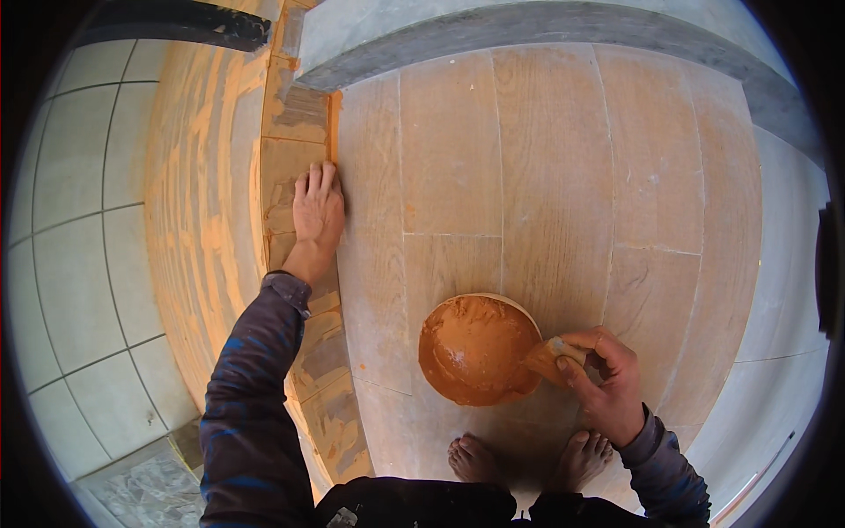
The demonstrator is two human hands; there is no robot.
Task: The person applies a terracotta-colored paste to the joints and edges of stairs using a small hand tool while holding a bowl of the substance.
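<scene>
My left hand (317,211) rests palm down on a narrow strip of orange-smeared tiles (297,119) along the left edge of the wood-look floor, its fingertips by an orange-filled joint. My right hand (607,378) grips a small orange-coated spreader (550,359), whose blade is at the right rim of a round bowl (466,348) of orange paste on the floor. The blade's lower part is hard to tell apart from the paste.
Orange-streaked boards (198,202) lie left of the strip, then pale square tiles (66,290) and a dark bar (167,26) at upper left. A grey raised edge (546,26) curves along the back and right. My bare feet (576,458) are below the bowl.
</scene>
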